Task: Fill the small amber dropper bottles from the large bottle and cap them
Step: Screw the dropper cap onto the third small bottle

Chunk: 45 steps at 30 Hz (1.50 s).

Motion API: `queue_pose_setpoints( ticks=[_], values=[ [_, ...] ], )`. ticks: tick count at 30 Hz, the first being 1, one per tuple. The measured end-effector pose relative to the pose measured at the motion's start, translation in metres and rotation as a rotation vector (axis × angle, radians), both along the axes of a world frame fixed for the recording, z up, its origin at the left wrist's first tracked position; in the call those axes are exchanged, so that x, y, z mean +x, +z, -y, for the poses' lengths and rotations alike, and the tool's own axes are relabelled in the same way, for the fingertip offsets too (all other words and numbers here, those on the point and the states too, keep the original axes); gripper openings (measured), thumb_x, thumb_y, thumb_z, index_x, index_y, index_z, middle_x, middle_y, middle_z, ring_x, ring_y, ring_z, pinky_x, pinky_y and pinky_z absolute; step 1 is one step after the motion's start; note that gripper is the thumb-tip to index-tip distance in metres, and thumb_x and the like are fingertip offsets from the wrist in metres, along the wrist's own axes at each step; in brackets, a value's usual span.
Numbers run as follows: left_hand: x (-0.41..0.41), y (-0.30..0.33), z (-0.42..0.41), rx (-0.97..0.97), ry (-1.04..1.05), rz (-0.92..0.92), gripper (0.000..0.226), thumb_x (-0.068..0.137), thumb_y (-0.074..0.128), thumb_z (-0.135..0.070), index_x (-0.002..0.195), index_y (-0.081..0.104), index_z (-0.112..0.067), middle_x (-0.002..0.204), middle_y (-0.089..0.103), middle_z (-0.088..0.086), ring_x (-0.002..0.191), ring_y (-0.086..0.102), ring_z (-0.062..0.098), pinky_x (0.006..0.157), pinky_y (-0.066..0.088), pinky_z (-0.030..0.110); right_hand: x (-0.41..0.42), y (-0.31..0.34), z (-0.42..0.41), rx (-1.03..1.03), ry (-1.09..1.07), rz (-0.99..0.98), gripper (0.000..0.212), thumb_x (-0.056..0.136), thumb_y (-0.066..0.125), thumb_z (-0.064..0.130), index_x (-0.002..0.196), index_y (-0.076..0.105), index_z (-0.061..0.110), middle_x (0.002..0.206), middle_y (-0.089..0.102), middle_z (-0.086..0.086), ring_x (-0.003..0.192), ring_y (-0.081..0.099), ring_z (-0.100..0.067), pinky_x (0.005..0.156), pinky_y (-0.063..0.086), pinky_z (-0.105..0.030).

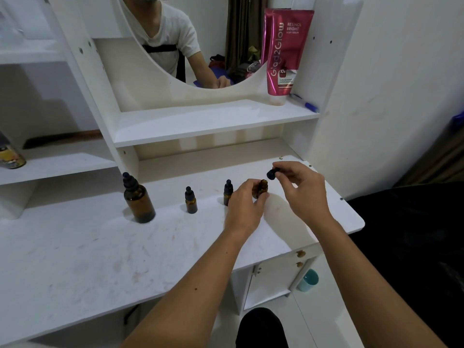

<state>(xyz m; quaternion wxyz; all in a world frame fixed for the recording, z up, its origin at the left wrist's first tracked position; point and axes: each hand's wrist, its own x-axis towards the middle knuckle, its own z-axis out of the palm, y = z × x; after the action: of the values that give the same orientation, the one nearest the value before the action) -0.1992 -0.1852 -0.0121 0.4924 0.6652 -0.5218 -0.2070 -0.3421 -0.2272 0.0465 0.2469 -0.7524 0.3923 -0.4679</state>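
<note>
Bottles stand in a loose row along the white tabletop (75, 252), and reading from the left the large amber bottle (138, 200) comes first, upright with its black dropper cap on. Well apart to its right is a small amber dropper bottle (191, 200), capped and upright, and further right a second small capped bottle (228, 191) stands just beside the left hand (244, 205), partly hidden by it. That left hand is closed round a third small bottle (262, 188), holding it upright on the tabletop with its neck open. Just above and to the right, the right hand (302, 189) pinches a black dropper cap (272, 173) between thumb and fingertips, the cap tilted and held close to the open neck without touching it. On the shelf above, toward the right, a pink tube (283, 51) stands on its cap with a blue pen (305, 103) lying beside it. I cannot tell how full the small bottles are.
</note>
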Motion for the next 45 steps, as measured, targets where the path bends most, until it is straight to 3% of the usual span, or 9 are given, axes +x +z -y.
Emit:
queue_pose_setpoints(
  ticks=[5,10,15,22,28,31,36,41,45],
  values=[
    [0.0,0.0,-0.003,-0.007,-0.017,0.026,0.025,0.1,0.065,-0.028,0.124,0.064,-0.022,0.112,0.071,-0.015,0.107,0.064,-0.002,0.096,0.051,0.023,0.008,-0.006,0.01,-0.024,0.048,-0.159,0.026,0.095,0.07,-0.001,0.115,0.078,0.015,0.105,0.077,0.007,0.094,0.074,-0.004,0.092,0.056,-0.015],
    [0.0,0.003,-0.003,-0.017,-0.017,0.042,0.022,0.101,0.063,-0.026,0.122,0.064,-0.021,0.11,0.071,-0.013,0.103,0.064,-0.001,0.091,0.047,0.015,0.011,-0.014,0.009,-0.022,0.034,-0.136,0.027,0.096,0.069,0.0,0.116,0.077,0.015,0.106,0.076,0.009,0.093,0.073,0.0,0.088,0.051,-0.007],
    [0.0,0.002,-0.003,-0.027,-0.024,0.052,0.019,0.102,0.061,-0.023,0.121,0.064,-0.022,0.112,0.071,-0.012,0.103,0.064,0.001,0.091,0.048,0.017,0.011,-0.015,0.012,-0.025,0.057,-0.141,0.026,0.095,0.07,0.0,0.113,0.077,0.017,0.106,0.075,0.009,0.095,0.072,-0.003,0.086,0.051,-0.008],
    [-0.001,0.003,-0.003,-0.013,-0.029,0.05,0.019,0.102,0.062,-0.018,0.12,0.065,-0.021,0.111,0.071,-0.01,0.103,0.064,0.003,0.084,0.04,0.006,0.006,-0.005,0.024,-0.014,0.153,-0.245,0.031,0.096,0.068,-0.003,0.112,0.079,0.021,0.103,0.076,0.01,0.094,0.07,-0.005,0.088,0.05,-0.009],
    [0.0,0.002,-0.002,-0.015,-0.031,0.039,0.02,0.101,0.061,-0.017,0.12,0.064,-0.023,0.109,0.071,-0.013,0.101,0.064,0.001,0.086,0.049,0.016,0.006,-0.013,0.021,0.055,0.095,-0.161,0.021,0.088,0.083,0.012,0.106,0.076,0.019,0.091,0.073,0.009,0.087,0.068,-0.004,0.081,0.054,-0.014],
    [0.0,0.0,-0.001,-0.017,-0.036,0.04,0.024,0.101,0.062,-0.014,0.123,0.063,-0.022,0.112,0.07,-0.012,0.103,0.065,0.001,0.091,0.053,0.02,0.007,-0.017,0.017,0.103,0.072,-0.091,0.028,0.091,0.08,0.019,0.118,0.072,0.021,0.103,0.073,0.01,0.093,0.07,-0.004,0.085,0.054,-0.013],
    [-0.001,0.003,-0.002,-0.02,-0.033,0.039,0.026,0.102,0.062,-0.018,0.128,0.063,-0.021,0.117,0.07,-0.012,0.106,0.062,-0.002,0.091,0.044,0.011,0.009,-0.022,0.012,0.152,0.097,-0.019,0.025,0.1,0.068,0.011,0.12,0.076,0.021,0.113,0.077,0.014,0.102,0.072,0.0,0.09,0.052,-0.011],
    [0.0,0.0,0.0,-0.029,-0.029,0.047,0.024,0.101,0.062,-0.016,0.124,0.063,-0.022,0.115,0.07,-0.012,0.107,0.065,0.002,0.095,0.054,0.022,0.017,-0.035,0.01,0.216,0.011,0.121,0.018,0.09,0.082,0.02,0.108,0.076,0.02,0.097,0.078,0.007,0.092,0.074,-0.006,0.086,0.058,-0.018],
    [0.0,0.0,-0.001,-0.027,-0.031,0.057,0.025,0.102,0.062,-0.019,0.127,0.063,-0.021,0.118,0.07,-0.01,0.109,0.063,0.001,0.091,0.045,0.011,0.016,-0.045,0.005,0.195,-0.028,0.207,0.016,0.1,0.07,0.019,0.114,0.077,0.02,0.109,0.077,0.009,0.103,0.073,-0.007,0.092,0.058,-0.028]
  ],
)
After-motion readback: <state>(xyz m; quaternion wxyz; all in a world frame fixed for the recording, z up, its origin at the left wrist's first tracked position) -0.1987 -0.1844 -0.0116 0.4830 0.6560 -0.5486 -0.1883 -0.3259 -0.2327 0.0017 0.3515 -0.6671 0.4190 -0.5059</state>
